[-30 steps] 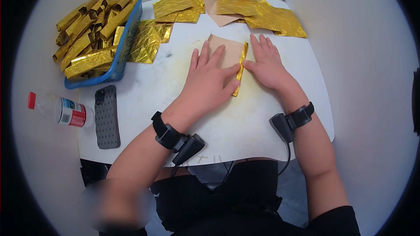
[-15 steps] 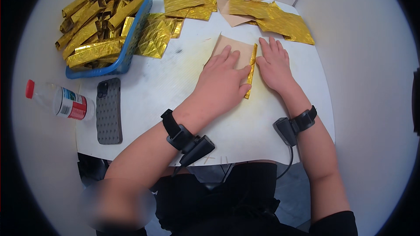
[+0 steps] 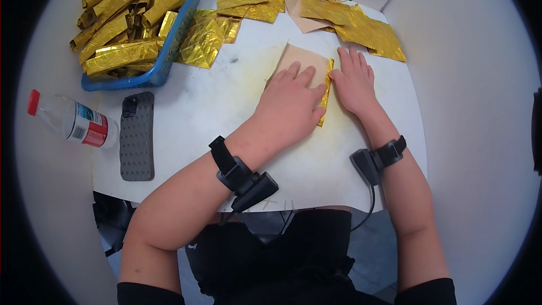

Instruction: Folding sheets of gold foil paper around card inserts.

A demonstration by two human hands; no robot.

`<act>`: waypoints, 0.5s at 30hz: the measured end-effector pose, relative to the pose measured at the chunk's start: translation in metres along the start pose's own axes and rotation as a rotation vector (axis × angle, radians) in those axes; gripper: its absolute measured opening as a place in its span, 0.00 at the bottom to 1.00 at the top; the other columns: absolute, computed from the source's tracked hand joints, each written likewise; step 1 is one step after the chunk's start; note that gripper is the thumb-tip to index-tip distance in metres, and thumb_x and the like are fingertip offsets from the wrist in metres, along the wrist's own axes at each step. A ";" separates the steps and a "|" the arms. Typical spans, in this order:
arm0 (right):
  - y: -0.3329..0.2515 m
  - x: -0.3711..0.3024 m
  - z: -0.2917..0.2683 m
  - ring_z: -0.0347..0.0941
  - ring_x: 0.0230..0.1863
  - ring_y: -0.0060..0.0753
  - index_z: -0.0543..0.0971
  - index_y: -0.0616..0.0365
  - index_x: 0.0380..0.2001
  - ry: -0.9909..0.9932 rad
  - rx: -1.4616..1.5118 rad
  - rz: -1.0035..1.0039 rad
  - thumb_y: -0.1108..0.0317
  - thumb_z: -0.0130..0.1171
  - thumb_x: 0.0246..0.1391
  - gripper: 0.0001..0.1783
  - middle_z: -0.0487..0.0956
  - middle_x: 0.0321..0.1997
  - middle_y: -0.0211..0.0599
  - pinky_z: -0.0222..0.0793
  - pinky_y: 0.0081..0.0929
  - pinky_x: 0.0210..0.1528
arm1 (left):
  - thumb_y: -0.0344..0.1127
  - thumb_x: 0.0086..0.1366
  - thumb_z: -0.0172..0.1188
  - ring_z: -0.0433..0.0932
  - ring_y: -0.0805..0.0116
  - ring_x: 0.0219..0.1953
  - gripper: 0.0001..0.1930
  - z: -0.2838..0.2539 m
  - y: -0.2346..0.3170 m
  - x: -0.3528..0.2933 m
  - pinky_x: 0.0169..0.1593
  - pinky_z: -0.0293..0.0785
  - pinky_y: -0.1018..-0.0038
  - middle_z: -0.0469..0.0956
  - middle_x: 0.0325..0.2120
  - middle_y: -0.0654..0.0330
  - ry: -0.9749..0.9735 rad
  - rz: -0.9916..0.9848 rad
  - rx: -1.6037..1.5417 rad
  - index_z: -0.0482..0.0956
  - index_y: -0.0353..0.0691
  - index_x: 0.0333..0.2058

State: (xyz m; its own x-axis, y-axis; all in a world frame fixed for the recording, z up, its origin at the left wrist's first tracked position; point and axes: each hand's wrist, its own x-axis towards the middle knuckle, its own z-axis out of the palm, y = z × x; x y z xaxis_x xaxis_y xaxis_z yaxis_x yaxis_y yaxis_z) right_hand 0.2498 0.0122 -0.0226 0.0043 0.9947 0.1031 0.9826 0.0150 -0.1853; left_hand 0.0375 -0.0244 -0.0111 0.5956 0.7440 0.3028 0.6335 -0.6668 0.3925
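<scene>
A sheet of gold foil paper (image 3: 303, 56) lies pale brown side up on the white table. Along its right edge, a narrow strip has been folded over and shows as a gold band (image 3: 329, 72). My left hand (image 3: 289, 99) rests on the sheet with its fingers spread, thumb and forefinger close against the band. To the right of the band is my right hand (image 3: 355, 82), open, palm down and fingers stretched away from me. Its thumb tip meets the band's outer edge. The left hand covers the lower part of the sheet.
At the back left, a blue basket (image 3: 179, 34) holds a heap of folded gold paper pieces (image 3: 127, 52). Flat gold sheets (image 3: 203, 44) lie beside it, with more gold sheets (image 3: 370, 31) at the back right. A grey phone (image 3: 136, 147) and a clear bottle (image 3: 70, 118) are at the left.
The whole view has shifted slightly. Both hands keep nearly the same place on and beside the sheet, and the folded band looks unchanged.
</scene>
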 end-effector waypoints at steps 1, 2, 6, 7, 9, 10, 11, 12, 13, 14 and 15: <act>0.000 0.005 0.001 0.42 0.83 0.60 0.59 0.57 0.76 0.017 0.009 0.021 0.51 0.49 0.66 0.40 0.52 0.83 0.55 0.34 0.59 0.81 | 0.42 0.68 0.63 0.64 0.37 0.71 0.24 0.000 0.001 0.000 0.73 0.61 0.52 0.70 0.67 0.43 -0.002 -0.001 0.001 0.80 0.41 0.61; -0.002 0.010 0.005 0.43 0.83 0.60 0.59 0.57 0.76 0.034 0.024 0.039 0.52 0.48 0.67 0.39 0.52 0.83 0.54 0.35 0.61 0.81 | 0.42 0.68 0.63 0.64 0.37 0.71 0.24 0.001 -0.001 -0.002 0.73 0.61 0.52 0.70 0.67 0.43 -0.006 0.000 -0.003 0.80 0.41 0.61; -0.005 0.024 0.011 0.45 0.83 0.60 0.60 0.56 0.76 0.065 -0.027 0.078 0.55 0.46 0.67 0.37 0.55 0.81 0.54 0.39 0.65 0.79 | 0.42 0.68 0.62 0.63 0.34 0.71 0.25 0.001 -0.002 -0.003 0.73 0.61 0.50 0.69 0.67 0.42 0.018 -0.014 0.004 0.79 0.42 0.61; -0.006 0.025 0.012 0.47 0.82 0.59 0.60 0.57 0.75 0.087 -0.038 0.078 0.55 0.46 0.67 0.37 0.56 0.80 0.53 0.40 0.67 0.78 | 0.42 0.68 0.62 0.63 0.34 0.71 0.25 0.000 -0.002 -0.003 0.73 0.60 0.50 0.69 0.67 0.42 0.019 -0.020 0.002 0.79 0.42 0.61; -0.006 0.026 0.014 0.48 0.81 0.59 0.61 0.57 0.75 0.111 -0.044 0.074 0.55 0.46 0.67 0.36 0.58 0.80 0.53 0.41 0.69 0.78 | 0.43 0.68 0.63 0.63 0.34 0.71 0.25 -0.002 0.000 -0.001 0.73 0.60 0.50 0.69 0.67 0.42 -0.003 -0.023 0.000 0.79 0.42 0.62; -0.007 0.027 0.014 0.49 0.81 0.59 0.61 0.58 0.74 0.107 -0.047 0.082 0.54 0.46 0.67 0.36 0.59 0.79 0.53 0.42 0.70 0.77 | 0.43 0.68 0.63 0.62 0.34 0.71 0.25 -0.003 0.001 0.000 0.73 0.60 0.50 0.69 0.67 0.42 -0.027 -0.027 -0.004 0.79 0.42 0.62; -0.006 0.027 0.012 0.50 0.80 0.59 0.62 0.58 0.74 0.109 -0.050 0.094 0.54 0.46 0.67 0.36 0.60 0.78 0.52 0.44 0.71 0.76 | 0.43 0.68 0.63 0.62 0.34 0.71 0.25 -0.004 0.002 0.001 0.73 0.60 0.50 0.69 0.67 0.42 -0.022 -0.018 0.005 0.79 0.42 0.62; -0.005 0.030 0.011 0.50 0.80 0.59 0.62 0.58 0.74 0.123 -0.045 0.097 0.54 0.46 0.67 0.36 0.60 0.78 0.52 0.44 0.71 0.76 | 0.43 0.68 0.62 0.61 0.34 0.72 0.26 -0.004 0.002 0.001 0.74 0.59 0.50 0.68 0.68 0.42 -0.039 -0.015 -0.003 0.78 0.42 0.63; -0.005 0.033 0.009 0.51 0.80 0.59 0.62 0.59 0.73 0.102 -0.053 0.126 0.54 0.47 0.66 0.36 0.61 0.77 0.52 0.44 0.71 0.76 | 0.44 0.68 0.62 0.60 0.34 0.73 0.27 -0.004 0.003 0.002 0.75 0.58 0.50 0.67 0.69 0.42 -0.056 -0.012 -0.011 0.78 0.43 0.64; -0.010 0.034 0.006 0.51 0.80 0.58 0.62 0.60 0.73 0.081 -0.057 0.151 0.54 0.49 0.66 0.36 0.61 0.77 0.51 0.44 0.72 0.75 | 0.44 0.68 0.62 0.60 0.34 0.73 0.27 -0.005 0.001 -0.001 0.75 0.58 0.50 0.67 0.69 0.42 -0.052 -0.006 0.005 0.78 0.43 0.64; -0.011 0.032 0.002 0.51 0.80 0.58 0.62 0.60 0.73 0.095 -0.047 0.150 0.54 0.49 0.66 0.36 0.61 0.77 0.51 0.44 0.72 0.75 | 0.46 0.68 0.62 0.59 0.34 0.74 0.29 -0.005 0.000 -0.003 0.75 0.57 0.50 0.65 0.70 0.42 -0.060 -0.011 -0.002 0.76 0.44 0.65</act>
State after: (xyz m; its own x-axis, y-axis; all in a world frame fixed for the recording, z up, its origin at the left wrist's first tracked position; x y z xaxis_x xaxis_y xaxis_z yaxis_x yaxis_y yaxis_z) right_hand 0.2386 0.0441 -0.0191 0.1664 0.9712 0.1704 0.9773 -0.1394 -0.1598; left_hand 0.0333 -0.0260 -0.0081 0.6170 0.7476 0.2458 0.6393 -0.6583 0.3974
